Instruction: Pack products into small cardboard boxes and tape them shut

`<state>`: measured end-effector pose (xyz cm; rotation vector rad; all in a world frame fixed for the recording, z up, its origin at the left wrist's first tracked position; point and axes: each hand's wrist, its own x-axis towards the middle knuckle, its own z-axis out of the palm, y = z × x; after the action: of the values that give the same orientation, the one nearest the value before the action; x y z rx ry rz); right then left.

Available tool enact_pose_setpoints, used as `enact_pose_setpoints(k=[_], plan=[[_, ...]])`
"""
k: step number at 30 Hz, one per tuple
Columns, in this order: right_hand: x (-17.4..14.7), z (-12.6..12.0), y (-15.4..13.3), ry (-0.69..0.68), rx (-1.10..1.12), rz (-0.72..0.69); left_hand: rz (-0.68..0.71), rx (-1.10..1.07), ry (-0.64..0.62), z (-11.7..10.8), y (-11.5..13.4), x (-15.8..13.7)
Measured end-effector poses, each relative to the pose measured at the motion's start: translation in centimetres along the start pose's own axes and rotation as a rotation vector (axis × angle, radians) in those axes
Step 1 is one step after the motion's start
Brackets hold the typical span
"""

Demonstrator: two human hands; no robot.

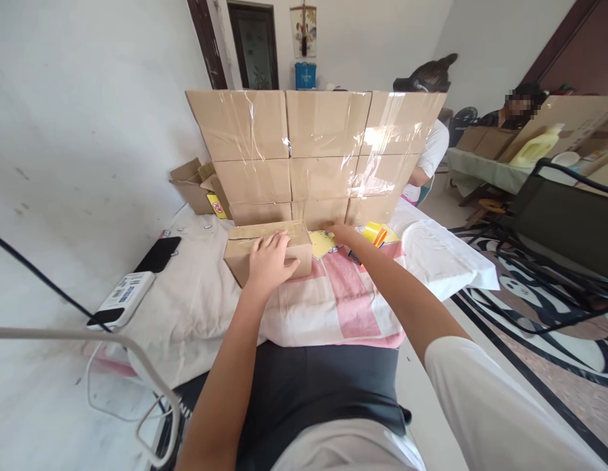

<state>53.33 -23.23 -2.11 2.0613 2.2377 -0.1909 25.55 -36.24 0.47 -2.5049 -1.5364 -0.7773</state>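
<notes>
A closed cardboard box [270, 252] lies on the cloth-covered table in front of me. My left hand [271, 259] rests on its top and near edge, fingers spread and thumb out to the right. Just right of the box is a yellow printed sheet or flat packet [322, 245]. My right hand [342, 233] reaches to its far right edge, by the foot of a wall of taped cardboard boxes [323, 134]. The fingers there are small and partly hidden, so their grip is unclear. Beside my right forearm sits a yellow-and-orange tape dispenser [375, 233].
An open carton [192, 186] with a yellow packet stands at the back left. On the table's left are a black phone-like slab [157, 254] and a white device [125, 294]. Another person [434, 140] sits behind the box wall. A dark chair [569, 229] stands right.
</notes>
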Motion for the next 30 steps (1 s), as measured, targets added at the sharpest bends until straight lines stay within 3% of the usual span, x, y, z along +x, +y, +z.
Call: enact_pose_setpoints(k=[5,9,13,16,19,21,24,27,30], plan=[[0.6,0.5,0.0,0.033,0.027,0.021,0.017,0.005,0.012,0.0,-0.1,-0.4],[-0.2,0.2,0.5,0.093,0.060,-0.049,0.025,-0.001,0.015,0.1,-0.2,-0.4],[-2.0,-1.7,1.8,0.267,0.030,-0.055,0.020,0.015,0.033,0.3,-0.2,-0.4],[-4.0,-3.8,5.2,0.455,0.012,0.009,0.019,0.007,0.063,0.4,-0.1,-0.5],[-6.3,-4.4,10.8,0.612,0.088,0.287,0.020,0.006,0.085,0.5,0.0,-0.5],[-7.6,-3.2,14.3,0.570,0.155,0.446,0.025,0.026,0.094,0.7,0.1,-0.5],[-8.3,0.2,17.5,0.412,0.204,0.468,0.021,0.068,0.100,1.0,0.2,-0.4],[-7.5,3.1,18.0,0.373,0.233,0.476,0.010,0.101,0.101,1.2,0.4,-0.4],[-5.9,4.2,17.5,0.409,0.254,0.511,0.014,0.121,0.101,1.1,0.5,-0.4]])
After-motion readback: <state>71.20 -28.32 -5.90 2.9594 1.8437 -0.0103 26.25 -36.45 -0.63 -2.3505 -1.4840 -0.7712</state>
